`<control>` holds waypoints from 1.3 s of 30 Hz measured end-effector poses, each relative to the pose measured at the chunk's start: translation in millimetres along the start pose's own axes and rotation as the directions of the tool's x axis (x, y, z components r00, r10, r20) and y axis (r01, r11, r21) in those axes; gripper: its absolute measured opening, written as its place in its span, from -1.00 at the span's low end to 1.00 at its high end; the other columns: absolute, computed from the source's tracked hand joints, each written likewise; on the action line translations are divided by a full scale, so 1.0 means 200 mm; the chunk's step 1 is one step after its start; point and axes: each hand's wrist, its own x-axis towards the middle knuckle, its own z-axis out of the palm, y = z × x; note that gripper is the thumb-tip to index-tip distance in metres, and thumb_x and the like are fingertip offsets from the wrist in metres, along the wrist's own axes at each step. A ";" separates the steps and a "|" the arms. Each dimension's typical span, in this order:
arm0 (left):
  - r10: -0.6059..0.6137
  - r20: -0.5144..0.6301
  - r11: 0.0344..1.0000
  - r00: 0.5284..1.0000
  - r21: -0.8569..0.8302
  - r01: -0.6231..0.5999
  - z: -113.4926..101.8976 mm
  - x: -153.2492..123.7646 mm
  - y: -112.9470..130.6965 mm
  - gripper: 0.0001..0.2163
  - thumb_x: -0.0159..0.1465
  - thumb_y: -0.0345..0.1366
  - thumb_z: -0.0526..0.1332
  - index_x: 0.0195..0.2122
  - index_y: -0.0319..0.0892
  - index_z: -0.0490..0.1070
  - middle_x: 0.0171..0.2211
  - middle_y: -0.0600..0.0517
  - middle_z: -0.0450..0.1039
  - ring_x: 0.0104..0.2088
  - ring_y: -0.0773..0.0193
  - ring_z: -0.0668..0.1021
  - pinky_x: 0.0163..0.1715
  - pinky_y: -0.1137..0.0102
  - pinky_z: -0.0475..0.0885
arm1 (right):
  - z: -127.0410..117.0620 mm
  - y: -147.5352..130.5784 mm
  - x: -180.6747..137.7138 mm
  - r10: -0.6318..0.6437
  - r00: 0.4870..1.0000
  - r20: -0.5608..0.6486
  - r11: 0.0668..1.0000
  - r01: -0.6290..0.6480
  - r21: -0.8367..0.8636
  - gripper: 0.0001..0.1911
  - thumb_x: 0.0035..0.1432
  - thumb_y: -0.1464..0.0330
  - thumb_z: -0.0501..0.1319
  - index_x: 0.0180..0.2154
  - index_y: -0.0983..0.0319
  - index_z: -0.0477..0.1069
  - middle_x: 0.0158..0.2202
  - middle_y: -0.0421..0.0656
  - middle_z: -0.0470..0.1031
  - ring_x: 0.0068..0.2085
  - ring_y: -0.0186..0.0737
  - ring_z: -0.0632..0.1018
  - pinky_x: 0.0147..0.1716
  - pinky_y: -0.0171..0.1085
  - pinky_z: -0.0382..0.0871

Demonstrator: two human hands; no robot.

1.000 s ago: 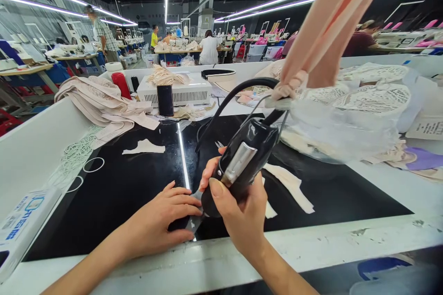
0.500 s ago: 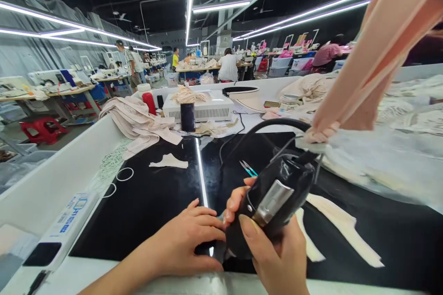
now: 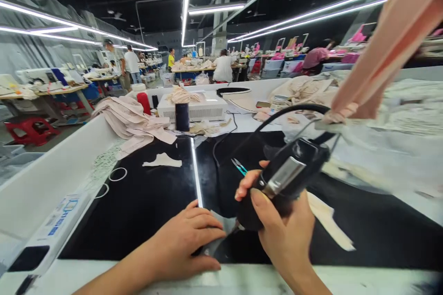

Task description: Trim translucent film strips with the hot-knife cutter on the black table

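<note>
My right hand (image 3: 284,233) grips a black corded hand tool (image 3: 294,166) with a shiny metal plate on its side. Its exact kind I cannot make out. The tool is tilted, its rounded lower end low over the black mat (image 3: 138,221). A peach fabric strip (image 3: 377,60) is tied to its upper end. My left hand (image 3: 188,239) lies palm down with fingers stretched, at a translucent sheet (image 3: 224,223) on the mat. Teal thread snips (image 3: 239,167) lie just beyond my right hand. A cream fabric piece (image 3: 328,221) is partly hidden behind that hand.
A cream cut piece (image 3: 162,160) and white rings (image 3: 118,174) lie on the mat's left. Pink fabric (image 3: 134,122), a white vented box (image 3: 207,109) and a phone (image 3: 182,117) stand behind. Plastic-covered fabric (image 3: 367,156) fills the right. A low wall (image 3: 51,179) edges the table.
My right hand has moved the tool up and to the right, away from my left hand. More of the translucent sheet shows. My view has shifted slightly; my left hand stays on the mat.
</note>
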 end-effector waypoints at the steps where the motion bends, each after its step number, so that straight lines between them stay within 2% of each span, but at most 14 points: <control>1: -0.014 0.014 1.000 1.000 0.003 0.014 0.00 0.00 0.01 -0.52 0.28 -0.17 0.40 0.21 -0.02 0.40 0.16 0.01 0.46 0.21 0.13 0.45 0.41 0.02 -0.07 | 0.00 0.00 0.00 -0.004 1.000 -0.012 1.000 0.004 0.010 -0.70 0.20 0.32 0.37 -0.06 0.07 0.37 -0.31 -0.26 0.52 -0.44 -0.31 0.54 -0.42 -0.32 0.51; 4: -0.002 0.041 1.000 0.999 0.007 0.002 -0.01 -0.01 0.01 -0.57 0.31 -0.24 0.36 0.21 0.00 0.40 0.16 -0.02 0.45 0.20 0.07 0.45 0.38 -0.10 -0.02 | 0.01 -0.01 0.01 -0.009 0.999 -0.030 1.000 0.009 0.009 -0.68 0.16 0.35 0.37 -0.07 0.09 0.35 -0.34 -0.28 0.52 -0.45 -0.31 0.53 -0.44 -0.32 0.50; 12: -0.014 0.066 0.999 0.998 0.051 0.011 -0.01 -0.02 0.00 -0.60 0.35 -0.28 0.30 0.21 0.08 0.40 0.18 0.00 0.43 0.21 0.06 0.44 0.35 -0.18 -0.01 | 0.04 -0.04 0.01 0.014 0.999 -0.032 0.999 -0.013 0.030 -0.69 0.16 0.35 0.34 -0.09 0.10 0.31 -0.35 -0.29 0.50 -0.45 -0.31 0.50 -0.44 -0.31 0.48; 18: -0.024 0.089 0.998 0.996 0.067 0.018 -0.01 -0.02 0.00 -0.59 0.36 -0.29 0.28 0.22 0.10 0.38 0.19 0.02 0.41 0.23 0.07 0.42 0.36 -0.18 -0.02 | 0.04 -0.03 0.00 -0.011 1.000 -0.010 0.999 0.011 0.031 -0.73 0.16 0.38 0.34 -0.13 0.11 0.32 -0.35 -0.32 0.50 -0.44 -0.34 0.51 -0.41 -0.34 0.49; 26: -0.007 0.072 0.999 0.997 0.049 0.004 -0.01 -0.03 0.00 -0.60 0.36 -0.30 0.27 0.21 0.10 0.39 0.19 0.00 0.42 0.22 0.07 0.42 0.36 -0.14 -0.01 | 0.06 -0.05 -0.01 0.026 0.998 -0.051 0.993 -0.032 -0.117 -0.76 0.16 0.36 0.30 -0.16 0.13 0.29 -0.37 -0.29 0.49 -0.47 -0.32 0.51 -0.43 -0.30 0.50; 32: -0.014 0.072 0.999 0.997 0.044 0.011 -0.01 -0.03 -0.01 -0.63 0.37 -0.27 0.27 0.19 0.10 0.41 0.18 0.01 0.43 0.22 0.07 0.43 0.36 -0.17 -0.02 | 0.00 -0.04 0.03 -0.013 0.996 -0.089 0.997 0.007 -0.075 -0.72 0.15 0.34 0.34 -0.14 0.11 0.31 -0.37 -0.31 0.51 -0.47 -0.32 0.51 -0.41 -0.30 0.48; 39: -0.012 0.067 0.999 0.998 0.033 0.010 -0.01 -0.03 -0.01 -0.58 0.34 -0.33 0.28 0.20 0.14 0.40 0.19 0.03 0.43 0.22 0.06 0.44 0.35 -0.19 -0.02 | -0.03 -0.03 0.04 -0.034 0.992 -0.118 0.989 0.016 -0.144 -0.70 0.13 0.30 0.33 -0.13 0.12 0.29 -0.36 -0.28 0.49 -0.45 -0.28 0.52 -0.40 -0.25 0.49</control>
